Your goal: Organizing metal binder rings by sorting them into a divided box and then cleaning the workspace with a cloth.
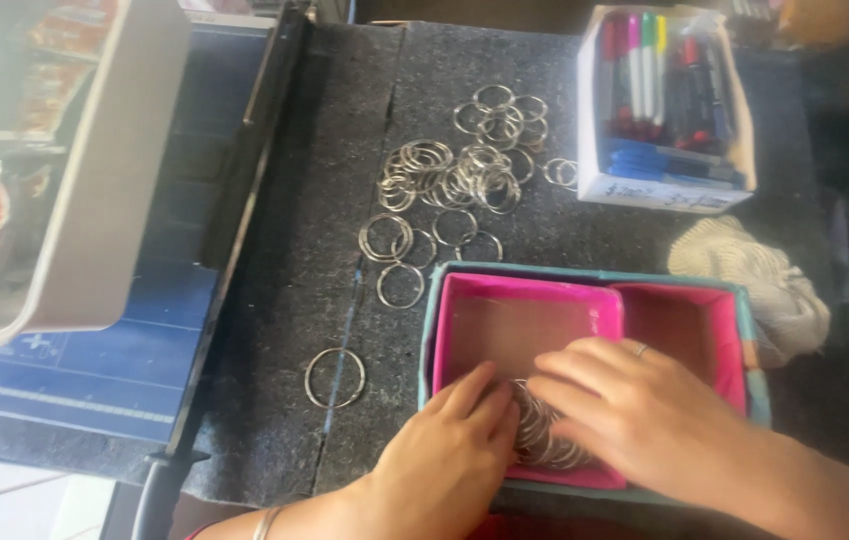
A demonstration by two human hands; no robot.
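Dark, speckled felt mat (325,250) covered most of the worktop, flanked on its left by a blue cutting board (95,370) with a long black bar (235,200) along the edge. Overlapped that board at the upper left: a big pale tray (95,200), tilted. Lay nearest the person, on the mat: a teal-rimmed box (585,275) lined in pink, split into two compartments. Stood at the upper right: a white cardboard box (645,190) packed with coloured markers. Sat between the two boxes, off to the right: a cream knitted cloth (755,270). Was scattered across the middle of the mat: a loose heap of metal rings (465,175), with a single stray ring (335,377) apart near the lower left.

Rested both inside the larger left compartment, side by side: left hand (450,460) with fingers together and slightly curled, tips touching a bunch of rings (545,435) on the box floor; right hand (635,410), fingers spread flat and pressed over the same bunch, with a thin band on one finger. Could not tell whether either hand actually gripped the bunch.
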